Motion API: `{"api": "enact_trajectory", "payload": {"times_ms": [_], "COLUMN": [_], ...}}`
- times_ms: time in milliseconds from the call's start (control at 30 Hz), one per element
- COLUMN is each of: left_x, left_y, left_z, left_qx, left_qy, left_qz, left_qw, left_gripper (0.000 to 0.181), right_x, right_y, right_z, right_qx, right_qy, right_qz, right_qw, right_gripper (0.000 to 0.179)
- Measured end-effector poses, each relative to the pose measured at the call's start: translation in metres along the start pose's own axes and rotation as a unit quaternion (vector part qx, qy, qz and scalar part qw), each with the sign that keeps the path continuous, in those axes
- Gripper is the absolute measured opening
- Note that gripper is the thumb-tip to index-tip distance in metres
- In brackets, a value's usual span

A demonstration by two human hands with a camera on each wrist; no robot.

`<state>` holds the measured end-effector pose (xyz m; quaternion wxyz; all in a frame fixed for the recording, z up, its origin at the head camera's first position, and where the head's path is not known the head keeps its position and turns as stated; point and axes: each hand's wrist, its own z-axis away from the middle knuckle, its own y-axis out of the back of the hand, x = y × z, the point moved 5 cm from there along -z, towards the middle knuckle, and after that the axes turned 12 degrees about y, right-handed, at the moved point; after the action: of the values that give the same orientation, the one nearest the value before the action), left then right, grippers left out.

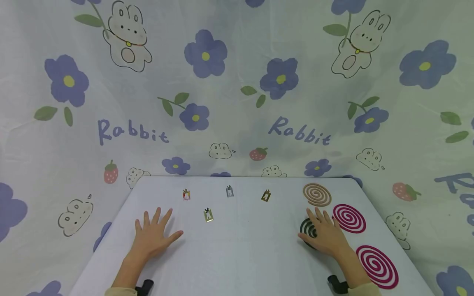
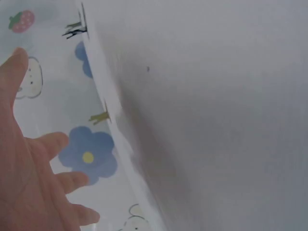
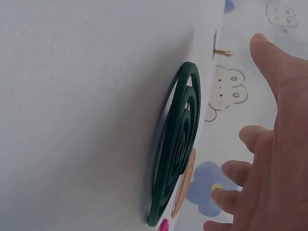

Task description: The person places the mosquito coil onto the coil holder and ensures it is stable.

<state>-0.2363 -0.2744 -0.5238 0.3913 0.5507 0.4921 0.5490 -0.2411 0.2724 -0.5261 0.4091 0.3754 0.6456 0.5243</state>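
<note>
My left hand (image 1: 151, 239) is spread with straight fingers over the left part of the white table and holds nothing. My right hand (image 1: 326, 237), also spread, hovers over a dark green mosquito coil (image 3: 169, 149), apart from it in the right wrist view. In the head view the hand hides part of that coil. A tan coil (image 1: 317, 195) lies beyond it, with two magenta coils, one farther back (image 1: 349, 218) and one nearer (image 1: 377, 267), to its right. A small gold metal coil stand (image 1: 208, 215) is the one nearest my left hand.
Three more small metal stands line the back of the white table (image 1: 237, 259): a red-and-white one (image 1: 187, 195), a silver one (image 1: 230, 191) and a dark gold one (image 1: 266, 196). A rabbit-and-flower printed cloth (image 1: 237, 102) hangs behind and surrounds the table.
</note>
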Motion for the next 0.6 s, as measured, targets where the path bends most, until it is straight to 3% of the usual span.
{"api": "enact_trajectory", "payload": {"times_ms": [600], "left_x": [0.010], "left_y": [0.003], "left_z": [0.004], "left_qx": [-0.012], "left_qy": [-0.020], "left_qz": [0.040], "left_qw": [0.9989], "left_gripper": [0.086], "right_x": [0.020], "right_y": [0.002], "right_z": [0.013], "right_qx": [0.033], "right_qy": [-0.018], "right_qz": [-0.067], "right_qw": [0.9971], "right_gripper": [0.092]}}
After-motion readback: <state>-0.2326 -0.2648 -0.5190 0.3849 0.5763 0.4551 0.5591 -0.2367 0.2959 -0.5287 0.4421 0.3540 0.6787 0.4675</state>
